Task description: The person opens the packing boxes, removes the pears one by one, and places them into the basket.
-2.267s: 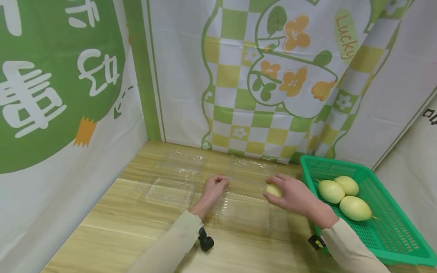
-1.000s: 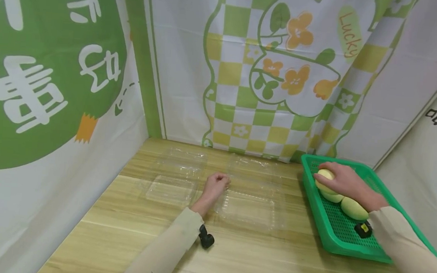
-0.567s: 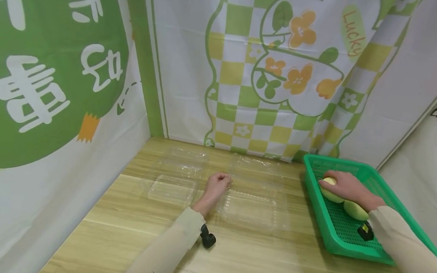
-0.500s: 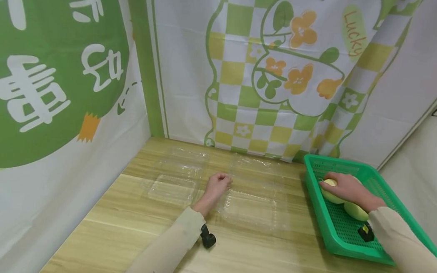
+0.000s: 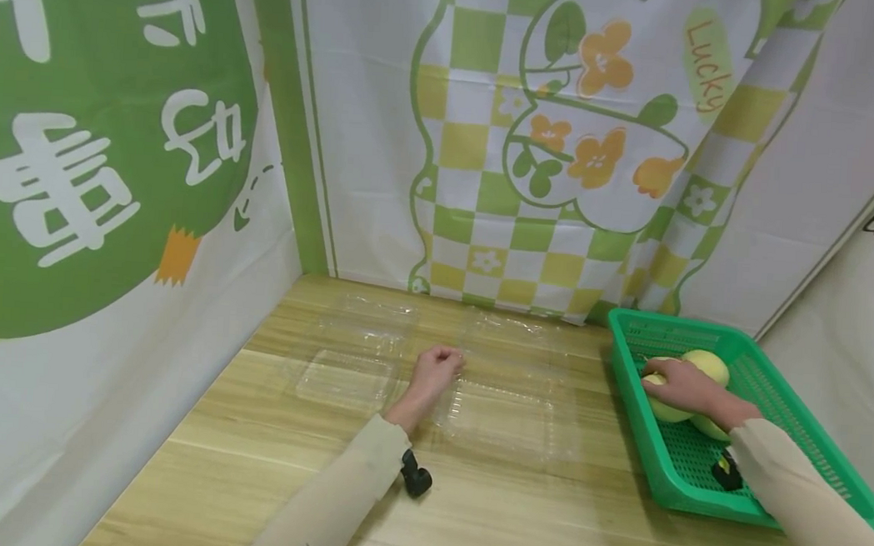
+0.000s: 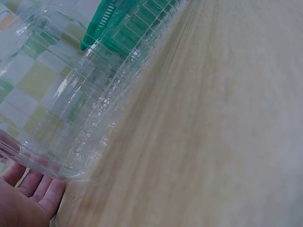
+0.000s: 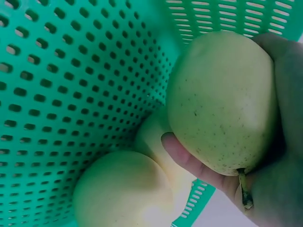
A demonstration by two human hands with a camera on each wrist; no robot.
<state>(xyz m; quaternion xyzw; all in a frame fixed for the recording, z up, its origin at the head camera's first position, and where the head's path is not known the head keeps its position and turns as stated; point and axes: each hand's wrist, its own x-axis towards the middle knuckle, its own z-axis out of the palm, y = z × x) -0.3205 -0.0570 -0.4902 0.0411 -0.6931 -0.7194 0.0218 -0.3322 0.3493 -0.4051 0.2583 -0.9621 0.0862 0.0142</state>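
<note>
In the right wrist view, my right hand [image 7: 199, 165] grips a pale yellow-green pear [image 7: 220, 99], its stem pointing down toward the palm. Two more pears, one of them in front [image 7: 123, 191], lie beside it inside the green basket [image 5: 633, 435]. Seen from the head, the right hand [image 5: 685, 388] is down in the basket over the fruit, and a pear [image 5: 707, 367] shows behind it. My left hand [image 5: 431, 377] pinches the near edge of an opened clear plastic clamshell box [image 5: 503, 419]; in the left wrist view its fingers [image 6: 35, 184] show through the plastic.
A second open clear clamshell box [image 5: 348, 376] lies left of the left hand. The wooden table [image 5: 245, 462] meets patterned cloth walls [image 5: 490, 143] at the back and sides. The basket's raised rim encloses the right hand.
My right hand has carried a pear from over the clear box back to the basket, lowered it among the others, and shifted slightly there. The left hand has stayed at the box edge.
</note>
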